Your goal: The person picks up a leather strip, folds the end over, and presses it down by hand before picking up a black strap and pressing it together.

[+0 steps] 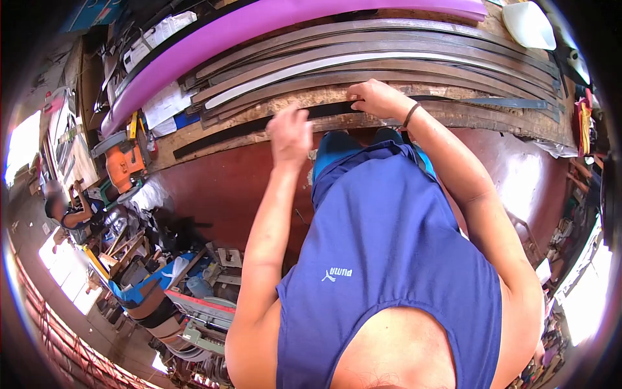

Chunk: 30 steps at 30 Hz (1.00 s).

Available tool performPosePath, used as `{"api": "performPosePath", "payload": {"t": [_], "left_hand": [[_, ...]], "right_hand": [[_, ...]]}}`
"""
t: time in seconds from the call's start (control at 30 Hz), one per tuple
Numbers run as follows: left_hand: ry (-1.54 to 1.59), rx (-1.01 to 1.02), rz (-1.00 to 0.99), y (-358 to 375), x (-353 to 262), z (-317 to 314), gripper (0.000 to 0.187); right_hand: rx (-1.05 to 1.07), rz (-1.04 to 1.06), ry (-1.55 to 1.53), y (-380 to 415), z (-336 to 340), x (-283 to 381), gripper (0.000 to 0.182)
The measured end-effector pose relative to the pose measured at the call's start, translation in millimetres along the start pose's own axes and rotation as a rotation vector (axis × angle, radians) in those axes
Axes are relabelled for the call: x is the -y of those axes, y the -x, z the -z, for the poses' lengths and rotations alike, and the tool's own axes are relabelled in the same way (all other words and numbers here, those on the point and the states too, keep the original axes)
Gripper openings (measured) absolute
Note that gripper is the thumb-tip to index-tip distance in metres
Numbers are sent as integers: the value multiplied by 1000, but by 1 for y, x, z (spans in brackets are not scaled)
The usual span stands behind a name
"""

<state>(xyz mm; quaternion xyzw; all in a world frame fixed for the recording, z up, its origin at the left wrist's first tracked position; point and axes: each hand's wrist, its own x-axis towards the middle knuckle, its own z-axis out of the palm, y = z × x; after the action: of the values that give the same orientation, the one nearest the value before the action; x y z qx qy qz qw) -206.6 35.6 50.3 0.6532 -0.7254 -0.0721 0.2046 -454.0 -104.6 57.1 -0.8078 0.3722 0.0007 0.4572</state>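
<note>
A long black strip (262,126) lies along the near edge of the wooden workbench (321,120), stretching away to the right. My right hand (381,101) is over it, with bent fingers and the thumb closed at the strip. To the left, my left hand (289,135) is just above the strip's near side, its fingers bent and smeared by motion. Whether it touches the strip cannot be made out. Beyond both hands are several long brown strips (285,58), laid side by side, with a white strip (278,78) among them.
A purple roll (194,61) runs along the back of the bench. Papers (165,107) and an orange tool or machine part (124,163) are at left. A white container (528,26) stands at back right. Another person (74,211) is far left, near cluttered materials.
</note>
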Motion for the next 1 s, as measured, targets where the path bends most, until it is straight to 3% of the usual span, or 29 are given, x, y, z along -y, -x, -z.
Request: {"api": "performPosePath", "payload": {"t": [0.1,0.27,0.63,1.0], "left_hand": [[159,57,-153,-14,-17,-27,21],[240,62,-183,-21,-1,-28,14],[290,108,-225,-34,-12,-28,16],[360,178,-368,-60,-43,-55,16]], "right_hand": [[7,-7,-9,-5,-2,2,23],[100,-170,-8,16,26,-4,37],[16,-161,-40,50,45,-39,19],[25,-182,-77,51,43,-47,20]]}}
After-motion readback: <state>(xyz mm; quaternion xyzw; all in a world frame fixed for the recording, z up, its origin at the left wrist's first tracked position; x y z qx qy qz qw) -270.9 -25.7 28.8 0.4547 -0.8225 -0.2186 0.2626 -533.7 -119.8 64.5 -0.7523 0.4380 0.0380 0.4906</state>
